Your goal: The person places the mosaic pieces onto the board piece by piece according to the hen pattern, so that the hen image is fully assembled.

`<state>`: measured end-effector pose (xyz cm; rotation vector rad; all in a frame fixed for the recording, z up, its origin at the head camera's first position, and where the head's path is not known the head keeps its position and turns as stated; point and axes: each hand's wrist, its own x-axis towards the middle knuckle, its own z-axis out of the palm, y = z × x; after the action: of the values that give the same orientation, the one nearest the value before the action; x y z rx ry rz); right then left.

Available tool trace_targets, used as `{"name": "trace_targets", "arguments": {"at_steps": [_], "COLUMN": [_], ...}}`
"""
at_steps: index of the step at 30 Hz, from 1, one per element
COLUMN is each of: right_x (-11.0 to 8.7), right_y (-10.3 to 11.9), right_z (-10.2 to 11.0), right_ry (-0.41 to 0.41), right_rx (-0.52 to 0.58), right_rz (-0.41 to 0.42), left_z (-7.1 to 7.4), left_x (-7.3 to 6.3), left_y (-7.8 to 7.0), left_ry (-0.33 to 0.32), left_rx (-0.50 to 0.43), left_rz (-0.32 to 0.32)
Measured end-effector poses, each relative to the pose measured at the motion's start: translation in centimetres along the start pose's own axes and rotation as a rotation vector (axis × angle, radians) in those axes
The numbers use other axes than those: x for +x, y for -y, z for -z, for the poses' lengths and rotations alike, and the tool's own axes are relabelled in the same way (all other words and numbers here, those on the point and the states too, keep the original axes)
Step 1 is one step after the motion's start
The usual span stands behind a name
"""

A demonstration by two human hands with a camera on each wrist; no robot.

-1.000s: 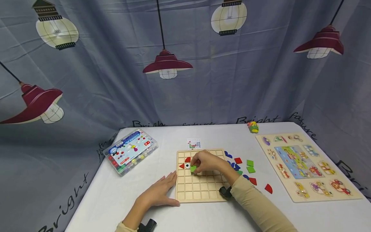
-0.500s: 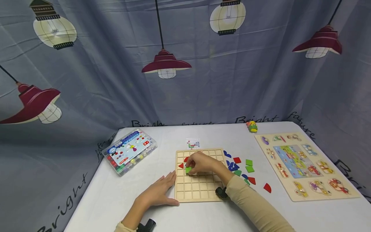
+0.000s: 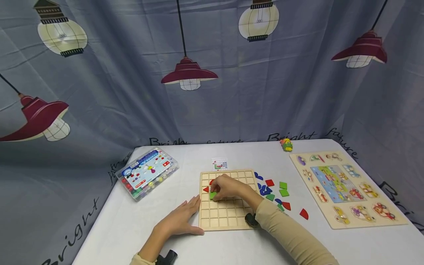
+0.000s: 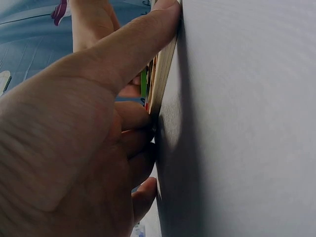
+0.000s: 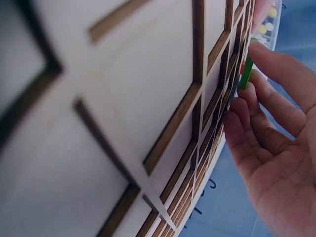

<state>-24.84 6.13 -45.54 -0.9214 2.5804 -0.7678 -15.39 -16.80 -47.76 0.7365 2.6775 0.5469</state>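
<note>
Right hand: the right hand (image 3: pixel 228 187) reaches over the wooden grid board (image 3: pixel 228 217) and pinches a green tile (image 3: pixel 213 195) between curled fingertips (image 5: pixel 261 74).
Green tile: it sits at the board's upper-left part, just below the red pieces (image 3: pixel 208 188) already lying in the cells; in the right wrist view its edge (image 5: pixel 245 74) stands against the grid, touching the fingers.
Left hand: the left hand (image 3: pixel 180 221) lies flat on the white table (image 3: pixel 109 228), fingers straight, holding nothing, its fingertips (image 4: pixel 163 15) pressed against the board's left edge.
Loose pieces: blue, red and green shapes (image 3: pixel 275 191) lie scattered on the table just right of the board.
Pattern card: a small printed card (image 3: pixel 219 164) lies just beyond the board's far edge.
Surroundings: a clear plastic box (image 3: pixel 147 173) rests far left; a picture puzzle board (image 3: pixel 344 187) lies far right.
</note>
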Motion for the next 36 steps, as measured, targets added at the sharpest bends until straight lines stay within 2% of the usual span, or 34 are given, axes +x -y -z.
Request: {"name": "trace_targets", "arguments": {"at_steps": [16, 36], "right_x": [0.45, 0.13], "right_y": [-0.24, 0.02], "right_z": [-0.72, -0.21], "right_ry": [0.013, 0.015], "right_rx": [-0.039, -0.023], "right_rz": [0.018, 0.008], "left_z": [-0.31, -0.01], "left_x": [-0.22, -0.01], "left_y": [0.07, 0.03], "left_ry": [0.001, -0.004], "left_rx": [0.004, 0.007], "left_rz": [-0.004, -0.008]}}
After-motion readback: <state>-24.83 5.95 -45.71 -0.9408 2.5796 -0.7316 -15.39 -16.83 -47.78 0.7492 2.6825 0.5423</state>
